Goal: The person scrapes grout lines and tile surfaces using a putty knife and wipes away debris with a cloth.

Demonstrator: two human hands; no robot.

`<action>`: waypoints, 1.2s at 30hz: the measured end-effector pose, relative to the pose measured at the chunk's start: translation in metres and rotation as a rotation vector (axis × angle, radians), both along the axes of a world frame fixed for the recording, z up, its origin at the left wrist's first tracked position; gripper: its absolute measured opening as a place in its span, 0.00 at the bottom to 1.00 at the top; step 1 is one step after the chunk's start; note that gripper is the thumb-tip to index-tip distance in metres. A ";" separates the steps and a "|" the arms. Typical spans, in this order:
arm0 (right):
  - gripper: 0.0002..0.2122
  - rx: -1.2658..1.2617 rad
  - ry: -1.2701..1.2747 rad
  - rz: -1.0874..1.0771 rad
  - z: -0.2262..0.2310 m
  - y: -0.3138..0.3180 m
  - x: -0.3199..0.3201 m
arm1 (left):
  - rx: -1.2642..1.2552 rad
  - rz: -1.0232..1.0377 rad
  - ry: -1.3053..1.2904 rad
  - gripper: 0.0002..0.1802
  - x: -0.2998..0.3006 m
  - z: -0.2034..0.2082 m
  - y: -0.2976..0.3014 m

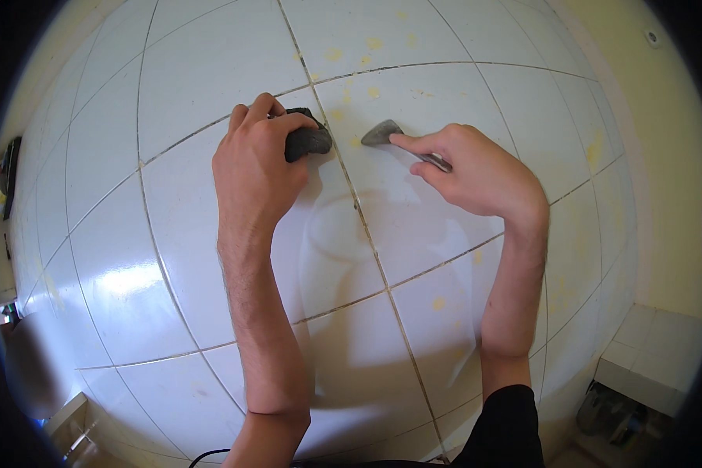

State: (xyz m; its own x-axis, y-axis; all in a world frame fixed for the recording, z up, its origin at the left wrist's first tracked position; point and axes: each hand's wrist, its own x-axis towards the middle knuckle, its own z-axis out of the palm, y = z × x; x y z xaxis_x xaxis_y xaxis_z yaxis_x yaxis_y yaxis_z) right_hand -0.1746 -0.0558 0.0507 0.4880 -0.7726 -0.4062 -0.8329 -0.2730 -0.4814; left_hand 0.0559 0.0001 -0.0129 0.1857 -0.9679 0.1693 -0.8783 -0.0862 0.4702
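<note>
Glossy white tiles (187, 234) with dark grout lines (373, 253) form the surface; yellow smudges (334, 55) dot it, several clustered near the top.

The tiles (187, 207) look glossy, the scraper (381, 134) dull metal.

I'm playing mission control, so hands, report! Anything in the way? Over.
Left hand gripping dark wad. Right hand holding scraper, pointed left. Between them: yellow spots on white tiles. Over.

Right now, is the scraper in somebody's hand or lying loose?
In a hand: the right hand grips the scraper, its wide end poking out past the fingers.
</note>
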 end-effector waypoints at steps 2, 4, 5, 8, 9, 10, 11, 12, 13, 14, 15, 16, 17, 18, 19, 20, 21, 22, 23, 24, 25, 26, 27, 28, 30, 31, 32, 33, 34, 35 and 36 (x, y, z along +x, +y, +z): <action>0.20 0.018 0.021 0.114 0.002 0.002 -0.005 | -0.011 0.043 0.002 0.20 0.002 -0.001 0.000; 0.20 0.043 0.000 0.116 0.001 0.004 -0.003 | -0.044 0.102 -0.003 0.20 0.002 -0.002 -0.001; 0.20 0.064 -0.018 0.113 0.002 0.005 -0.001 | -0.044 0.103 -0.002 0.20 0.002 -0.002 -0.001; 0.21 0.054 -0.032 0.078 -0.003 0.004 0.004 | -0.066 0.117 0.001 0.20 0.002 -0.002 -0.001; 0.21 0.054 -0.033 0.079 -0.001 0.005 0.003 | -0.059 0.107 0.007 0.20 0.002 -0.001 -0.001; 0.21 0.069 -0.020 0.094 0.002 0.006 0.000 | -0.053 0.097 0.013 0.20 0.002 -0.001 -0.001; 0.21 0.084 -0.006 0.108 0.003 0.006 -0.002 | -0.052 0.099 0.013 0.20 0.001 -0.001 -0.001; 0.21 0.085 -0.006 0.110 0.000 0.006 -0.001 | -0.046 0.090 0.018 0.20 0.000 -0.001 -0.001; 0.21 0.056 -0.054 0.082 -0.007 0.006 0.001 | -0.041 0.081 0.022 0.20 -0.001 0.000 -0.001; 0.21 0.025 -0.101 0.051 -0.010 0.007 0.003 | -0.042 0.080 0.023 0.20 0.000 0.000 -0.001; 0.21 0.024 -0.101 0.051 -0.009 0.007 0.004 | -0.045 0.076 0.028 0.20 0.000 0.000 0.000; 0.21 0.026 -0.067 0.055 -0.007 0.008 0.005 | -0.048 0.073 0.033 0.20 0.000 0.000 0.000; 0.21 0.030 -0.037 0.062 -0.005 0.008 0.006 | -0.047 0.073 0.030 0.20 -0.001 0.001 0.000; 0.21 0.031 -0.040 0.063 -0.002 0.009 0.005 | -0.040 0.073 0.035 0.20 -0.001 0.003 0.000; 0.22 0.073 -0.009 0.064 0.002 0.009 0.004 | -0.033 0.071 0.040 0.20 -0.002 0.003 0.000; 0.22 0.113 0.025 0.064 0.005 0.009 0.003 | -0.033 0.072 0.041 0.20 -0.002 0.003 0.000; 0.22 0.114 0.027 0.064 0.003 0.010 0.005 | -0.040 0.069 0.038 0.20 -0.002 0.002 -0.001; 0.22 0.069 -0.012 0.064 -0.003 0.012 0.010 | -0.046 0.066 0.034 0.20 -0.002 0.002 -0.001; 0.22 0.024 -0.052 0.061 -0.005 0.013 0.012 | -0.047 0.062 0.034 0.20 -0.001 0.002 -0.001; 0.22 0.023 -0.052 0.058 -0.005 0.013 0.011 | -0.041 0.063 0.037 0.20 -0.001 0.002 0.000; 0.21 0.058 -0.043 0.056 -0.005 0.013 0.009 | -0.036 0.063 0.040 0.20 -0.001 0.002 0.000; 0.21 0.093 -0.033 0.055 -0.004 0.013 0.006 | -0.037 0.060 0.041 0.20 -0.002 0.003 0.000; 0.21 0.091 -0.032 0.052 -0.004 0.012 0.005 | -0.037 0.061 0.051 0.20 -0.003 0.003 -0.001; 0.21 0.093 -0.045 0.067 -0.005 0.010 0.003 | -0.036 0.061 0.062 0.20 -0.003 0.003 -0.001; 0.22 0.095 -0.054 0.084 -0.010 0.009 0.005 | -0.026 0.060 0.061 0.20 -0.003 0.003 -0.001; 0.22 0.055 -0.095 0.066 -0.017 0.009 0.013 | -0.015 0.058 0.058 0.20 -0.003 0.003 -0.001; 0.22 0.013 -0.142 0.045 -0.021 0.010 0.018 | -0.016 0.056 0.055 0.20 -0.002 0.003 -0.001; 0.22 0.012 -0.145 0.043 -0.017 0.011 0.017 | -0.025 0.057 0.066 0.20 -0.001 0.003 0.000; 0.22 0.047 -0.098 0.058 -0.010 0.011 0.014 | -0.034 0.058 0.078 0.21 -0.001 0.003 0.000; 0.23 0.087 -0.049 0.078 -0.006 0.012 0.011 | -0.031 0.062 0.076 0.21 -0.001 0.003 0.000; 0.23 0.091 -0.050 0.083 -0.005 0.012 0.011 | -0.032 0.065 0.070 0.21 -0.001 0.003 -0.001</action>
